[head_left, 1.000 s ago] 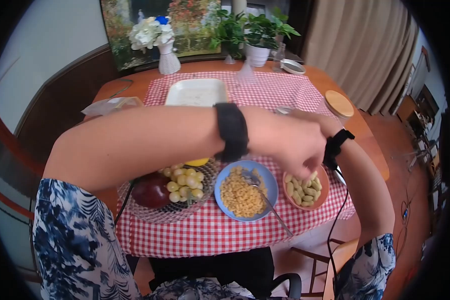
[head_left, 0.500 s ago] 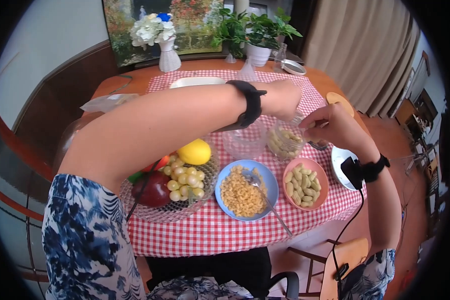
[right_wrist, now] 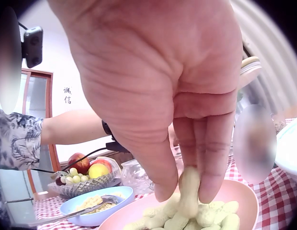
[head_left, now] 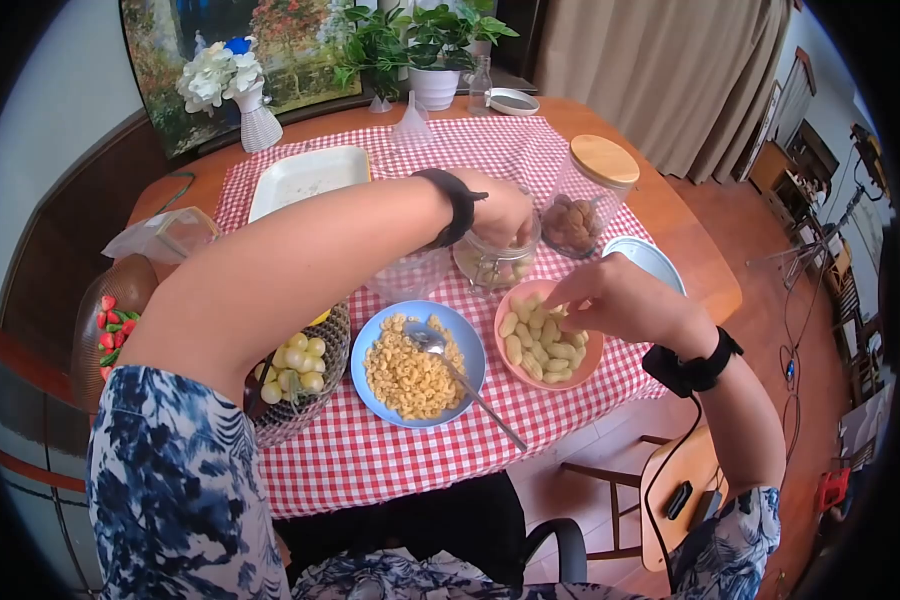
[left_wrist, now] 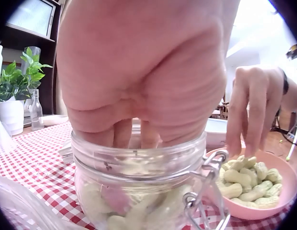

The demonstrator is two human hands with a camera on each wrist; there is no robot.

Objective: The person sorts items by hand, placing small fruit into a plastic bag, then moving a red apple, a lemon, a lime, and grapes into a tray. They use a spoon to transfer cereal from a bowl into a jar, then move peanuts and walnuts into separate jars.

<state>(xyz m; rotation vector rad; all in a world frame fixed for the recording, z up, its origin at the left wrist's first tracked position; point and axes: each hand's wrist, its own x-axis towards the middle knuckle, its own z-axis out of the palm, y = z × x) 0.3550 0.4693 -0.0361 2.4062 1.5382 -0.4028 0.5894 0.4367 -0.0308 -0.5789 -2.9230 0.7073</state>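
Observation:
My left hand (head_left: pixel 503 216) reaches down through the mouth of a clasped glass jar (head_left: pixel 495 268) holding peanuts. In the left wrist view its fingers go below the jar's rim (left_wrist: pixel 139 154), and one fingertip shows pink through the glass; whether it grips a peanut is hidden. Over the pink bowl (head_left: pixel 510 372) of peanuts hangs my right hand (head_left: pixel 625 300). Seen from the right wrist, its thumb and fingers pinch an upright peanut (right_wrist: pixel 189 191) just above the others. The bowl stands in front of the jar, slightly to its right.
A blue plate (head_left: pixel 364 395) of pasta with a spoon (head_left: pixel 485 405) and a glass fruit bowl (head_left: pixel 335 375) stand left. Behind are a lidded jar (head_left: pixel 573 222), a white bowl (head_left: pixel 647 262) and a white tray (head_left: pixel 310 180). A clear bowl (head_left: pixel 410 278) adjoins the clasped jar.
My right hand has moved from beside the clasped jar to the pink bowl. My left hand has gone lower into the jar. The head view has swung to the right.

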